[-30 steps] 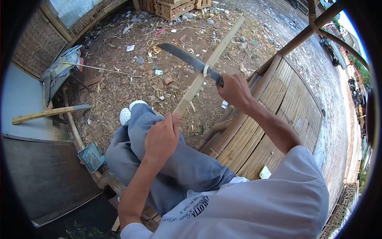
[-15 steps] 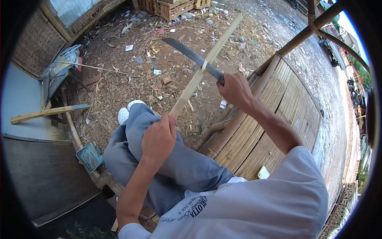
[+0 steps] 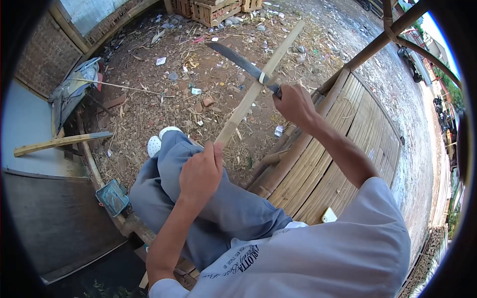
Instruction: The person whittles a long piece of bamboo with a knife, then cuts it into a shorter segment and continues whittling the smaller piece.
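Note:
My left hand point(image 3: 201, 171) is closed around the near end of a long, flat bamboo strip point(image 3: 239, 113), which slants up and away to the right. In my right hand point(image 3: 296, 105) is the handle of a machete point(image 3: 237, 59), its dark blade pointing to the upper left. The blade crosses the strip beyond its middle, and a small pale curl of shaving shows where they meet. My fingers hide most of the machete's handle and the strip's near end.
A bamboo-slat bench point(image 3: 343, 144) lies to my right with a phone point(image 3: 328, 215) on it. A teal basket point(image 3: 112, 197) is at the left, near a propped wooden piece point(image 3: 62, 141). Wooden crates point(image 3: 216, 12) stand at the back, on littered ground.
The machete and my right hand have shifted slightly down and to the right along with the strip. My left hand has moved a little to the right, still gripping it.

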A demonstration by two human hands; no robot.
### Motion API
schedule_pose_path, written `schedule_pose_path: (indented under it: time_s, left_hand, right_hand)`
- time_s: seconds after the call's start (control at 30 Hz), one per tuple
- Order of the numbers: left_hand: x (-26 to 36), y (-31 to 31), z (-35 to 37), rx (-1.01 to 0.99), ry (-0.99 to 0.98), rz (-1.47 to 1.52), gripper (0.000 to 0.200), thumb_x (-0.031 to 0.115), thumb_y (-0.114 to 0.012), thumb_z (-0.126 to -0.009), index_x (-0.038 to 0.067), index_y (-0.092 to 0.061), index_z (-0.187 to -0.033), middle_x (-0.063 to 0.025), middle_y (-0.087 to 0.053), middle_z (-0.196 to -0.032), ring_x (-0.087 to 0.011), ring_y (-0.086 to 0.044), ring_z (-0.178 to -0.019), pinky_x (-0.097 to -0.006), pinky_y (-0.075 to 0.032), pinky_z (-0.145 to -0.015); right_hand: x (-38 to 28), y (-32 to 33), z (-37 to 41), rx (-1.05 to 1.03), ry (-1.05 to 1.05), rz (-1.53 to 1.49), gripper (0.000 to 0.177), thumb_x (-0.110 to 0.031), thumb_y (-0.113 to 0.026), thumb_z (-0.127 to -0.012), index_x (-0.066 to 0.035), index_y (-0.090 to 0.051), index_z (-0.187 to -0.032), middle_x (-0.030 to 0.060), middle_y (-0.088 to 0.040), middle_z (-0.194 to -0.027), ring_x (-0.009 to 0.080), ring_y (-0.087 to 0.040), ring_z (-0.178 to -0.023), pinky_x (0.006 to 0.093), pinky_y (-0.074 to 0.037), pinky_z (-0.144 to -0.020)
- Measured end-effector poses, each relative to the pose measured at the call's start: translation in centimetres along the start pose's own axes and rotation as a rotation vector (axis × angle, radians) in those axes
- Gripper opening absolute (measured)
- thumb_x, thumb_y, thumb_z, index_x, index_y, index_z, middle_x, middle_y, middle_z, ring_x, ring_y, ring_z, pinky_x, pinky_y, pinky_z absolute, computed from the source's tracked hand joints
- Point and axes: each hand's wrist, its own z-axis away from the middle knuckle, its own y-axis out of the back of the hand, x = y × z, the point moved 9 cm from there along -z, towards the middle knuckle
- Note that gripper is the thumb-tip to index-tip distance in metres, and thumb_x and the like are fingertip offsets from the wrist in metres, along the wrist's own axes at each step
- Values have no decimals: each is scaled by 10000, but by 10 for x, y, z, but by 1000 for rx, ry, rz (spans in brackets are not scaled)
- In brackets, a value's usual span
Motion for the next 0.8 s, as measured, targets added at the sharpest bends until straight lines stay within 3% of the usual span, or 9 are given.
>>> schedule_pose_path:
  time_s: [0.03,0.1,0.23,0.27,0.33,0.53,0.6,0.67,0.8]
  left_hand:
    - [1,-1,-3,-18,29,20,365,324,-371,-1027,37,-523,-859,-176,-605,-583,-388,-619,-546,-491,-482,-485]
    - [4,-3,1,6,-7,-6,371,326,-366,-1029,40,-519,-849,-174,-602,-577,-388,-617,-543,-490,-481,-484]
    - [3,-7,-3,-3,4,-33,380,330,-358,-1031,47,-506,-825,-169,-593,-565,-389,-613,-535,-489,-481,-482]
    - [3,-6,-5,20,17,-21,380,330,-358,-1031,47,-506,-825,-169,-593,-565,-389,-613,-535,-489,-481,-482]
    - [3,-5,4,2,-22,-10,384,334,-358,-1031,47,-509,-824,-169,-594,-566,-387,-613,-533,-487,-481,-479]
    - [-1,-2,2,-35,56,28,376,316,-374,-1030,35,-555,-857,-186,-599,-593,-403,-604,-558,-508,-463,-517]
    - [3,-4,7,-32,37,14,379,315,-375,-1029,35,-556,-851,-187,-599,-595,-404,-603,-558,-506,-464,-516]
    - [0,-4,10,-43,20,-20,381,315,-377,-1029,34,-557,-844,-188,-600,-596,-405,-603,-559,-503,-465,-516]
    - [5,0,-1,44,12,5,400,328,-354,-1030,46,-530,-808,-168,-603,-574,-376,-621,-537,-469,-491,-482]
  right_hand:
    - [-14,9,11,0,11,15,191,-178,-622,-779,-1,-621,-704,177,-594,-572,313,-590,-501,428,-469,-532]
    - [-75,-11,64,-181,347,182,242,-201,-627,-806,22,-618,-710,198,-588,-582,322,-590,-505,433,-468,-539]
    - [12,15,-10,-1,3,120,218,-209,-633,-809,2,-615,-755,184,-595,-589,334,-593,-511,450,-478,-544]
    - [4,3,3,65,56,44,204,-206,-640,-799,-20,-621,-716,176,-588,-570,320,-585,-490,437,-470,-516]
    - [-51,-13,52,-118,328,165,205,-196,-626,-803,-21,-630,-697,182,-579,-566,316,-583,-485,433,-463,-510]
    - [-10,16,12,64,61,-6,184,-152,-586,-798,-14,-627,-682,185,-594,-576,264,-598,-494,427,-497,-535]
    - [-24,3,24,-37,243,134,192,-153,-589,-811,-18,-635,-682,182,-603,-583,240,-603,-493,413,-490,-512]
    - [19,1,10,-4,-18,68,114,-125,-614,-776,-27,-635,-720,173,-611,-605,300,-616,-537,434,-495,-554]
    - [-8,0,28,19,139,37,139,-131,-607,-787,-23,-636,-706,170,-591,-567,254,-601,-498,432,-498,-540]
